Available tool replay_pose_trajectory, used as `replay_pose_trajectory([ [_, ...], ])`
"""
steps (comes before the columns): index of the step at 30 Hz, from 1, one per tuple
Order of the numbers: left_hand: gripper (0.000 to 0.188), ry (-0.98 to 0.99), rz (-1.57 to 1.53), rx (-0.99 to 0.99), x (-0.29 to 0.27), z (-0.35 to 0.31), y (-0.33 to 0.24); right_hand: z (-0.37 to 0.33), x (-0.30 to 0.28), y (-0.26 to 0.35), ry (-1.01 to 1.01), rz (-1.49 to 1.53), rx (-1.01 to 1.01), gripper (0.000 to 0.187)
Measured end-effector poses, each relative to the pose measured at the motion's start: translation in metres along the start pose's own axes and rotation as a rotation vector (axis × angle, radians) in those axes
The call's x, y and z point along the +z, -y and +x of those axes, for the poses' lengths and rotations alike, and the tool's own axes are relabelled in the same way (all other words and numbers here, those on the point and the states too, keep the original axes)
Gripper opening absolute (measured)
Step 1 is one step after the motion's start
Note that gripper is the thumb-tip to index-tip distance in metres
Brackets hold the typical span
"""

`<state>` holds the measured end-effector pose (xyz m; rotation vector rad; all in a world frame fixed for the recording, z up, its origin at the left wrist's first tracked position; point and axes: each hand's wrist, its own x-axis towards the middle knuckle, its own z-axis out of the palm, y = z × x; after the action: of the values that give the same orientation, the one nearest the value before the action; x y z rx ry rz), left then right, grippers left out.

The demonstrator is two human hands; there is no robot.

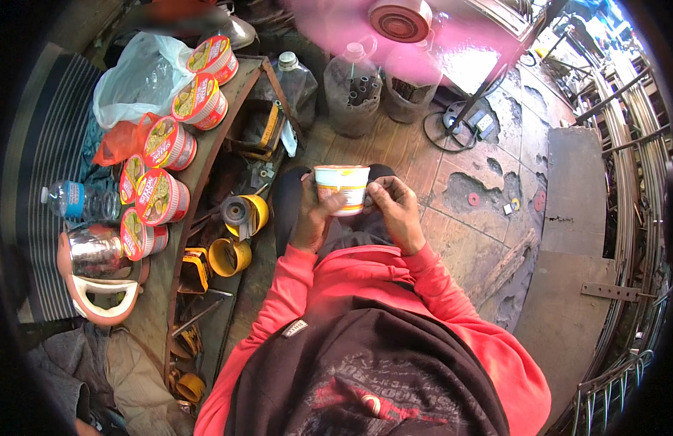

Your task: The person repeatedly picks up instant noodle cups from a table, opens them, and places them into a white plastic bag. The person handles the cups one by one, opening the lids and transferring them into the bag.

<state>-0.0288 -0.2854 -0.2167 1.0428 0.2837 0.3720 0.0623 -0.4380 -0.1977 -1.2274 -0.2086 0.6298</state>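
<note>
An instant noodle cup [341,190], white with orange and red print, is held upright in front of my lap. My left hand [311,221] wraps its left side, with the thumb across the front. On the opposite side, my right hand [399,212] has its fingers bent and pinched against the cup's right edge; exactly what the fingertips grip is hard to see. Several more noodle cups [162,196] with red-and-yellow lids stand along the wooden bench [198,174] at my left.
Around the bench cups are a plastic bag [143,80], a water bottle [78,199] and a glass jug [96,254]. Yellow tools [229,256] fill the shelf beneath. Cut plastic bottles [353,91] stand ahead. Metal rods [631,167] line the right.
</note>
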Motion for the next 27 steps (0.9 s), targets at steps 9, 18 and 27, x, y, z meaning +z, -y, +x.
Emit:
replay_pose_trajectory([
  [9,0.051,-0.065,-0.581,-0.243,-0.01,0.0,0.009,-0.008,0.003,0.009,0.019,0.293,0.119,0.032],
  [18,0.048,0.116,0.266,0.138,0.024,0.0,-0.012,-0.006,0.011,-0.001,-0.139,-0.095,-0.105,0.035],
  [27,0.069,0.004,0.08,0.048,0.031,0.001,-0.007,0.004,-0.002,-0.018,-0.27,-0.045,-0.055,0.014],
])
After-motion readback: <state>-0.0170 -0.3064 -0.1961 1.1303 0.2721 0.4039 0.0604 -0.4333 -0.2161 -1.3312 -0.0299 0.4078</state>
